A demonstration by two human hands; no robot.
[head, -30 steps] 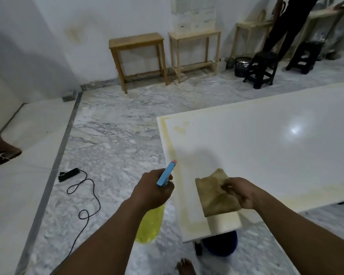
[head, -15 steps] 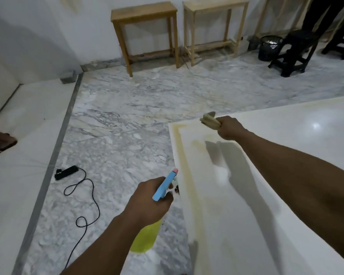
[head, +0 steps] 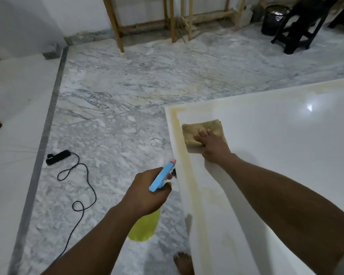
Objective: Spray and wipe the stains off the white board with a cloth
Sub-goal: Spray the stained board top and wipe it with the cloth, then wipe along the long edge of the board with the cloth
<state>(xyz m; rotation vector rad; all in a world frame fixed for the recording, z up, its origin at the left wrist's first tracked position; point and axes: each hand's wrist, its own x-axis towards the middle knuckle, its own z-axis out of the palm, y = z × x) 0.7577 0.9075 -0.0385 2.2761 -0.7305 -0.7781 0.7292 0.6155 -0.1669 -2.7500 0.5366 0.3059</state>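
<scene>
Head view: the left hand (head: 147, 193) is wrapped round the spray bottle (head: 160, 178), fingers curled at the neck under the blue head with its pink tip. The yellow-green body hangs below the fist, and how full it is I cannot tell. Far back by the wall sits a black basket (head: 274, 18) with something pale inside, too small to name.

Over on the white board (head: 276, 155), the right hand (head: 213, 143) lies flat, fingers straight, pressing the tan cloth (head: 201, 129) down near the far left corner. The cloth sits right against the yellowish stain band (head: 189, 167) that runs along the board's left edge and turns along the far edge. The bottle is off the board, just beside that left edge, above the marble floor (head: 117, 116).

Open floor stretches left and ahead, with a black power strip (head: 58, 156) and its looping cable well to the left. A bare foot (head: 184, 262) stands by the board's left edge. The board's middle is glossy white and carries a light glare.
</scene>
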